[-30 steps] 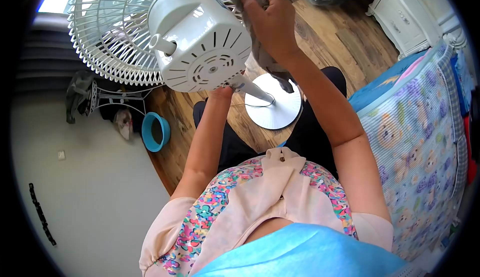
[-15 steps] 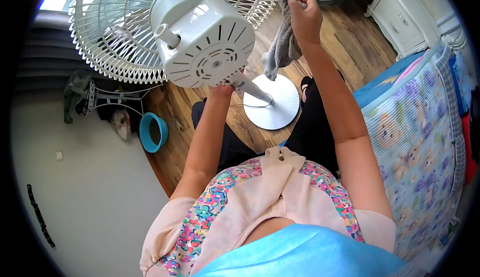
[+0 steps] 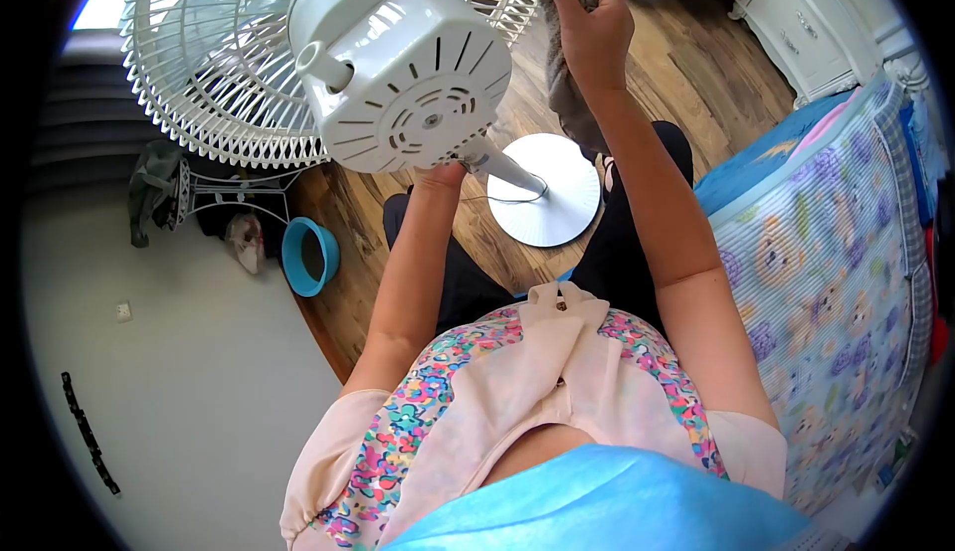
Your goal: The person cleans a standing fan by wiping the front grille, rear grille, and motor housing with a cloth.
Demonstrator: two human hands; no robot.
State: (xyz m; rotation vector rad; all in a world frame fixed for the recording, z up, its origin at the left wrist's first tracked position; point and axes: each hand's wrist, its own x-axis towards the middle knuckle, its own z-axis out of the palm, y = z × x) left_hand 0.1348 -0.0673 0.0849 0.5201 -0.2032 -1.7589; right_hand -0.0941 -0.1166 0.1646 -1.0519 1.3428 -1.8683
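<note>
A white standing fan (image 3: 403, 84) fills the upper left, its motor housing towards me and its wire cage behind. Its pole runs down to a round white base (image 3: 543, 191) on the floor. My left hand (image 3: 440, 173) is under the housing beside the top of the pole; its fingers are hidden behind the fan. My right hand (image 3: 597, 34) is closed on a grey cloth (image 3: 567, 84), which hangs down just right of the fan's cage.
A blue basin (image 3: 309, 257) stands by a white metal rack (image 3: 234, 193) at the left. A bed with a patterned cover (image 3: 826, 302) lies at the right, below a white cabinet (image 3: 804, 29). My legs are around the fan's base.
My right hand came away from the fan's cage to the right with the cloth, then rose slightly. The fan's head has shifted a little. My left hand stayed under the housing.
</note>
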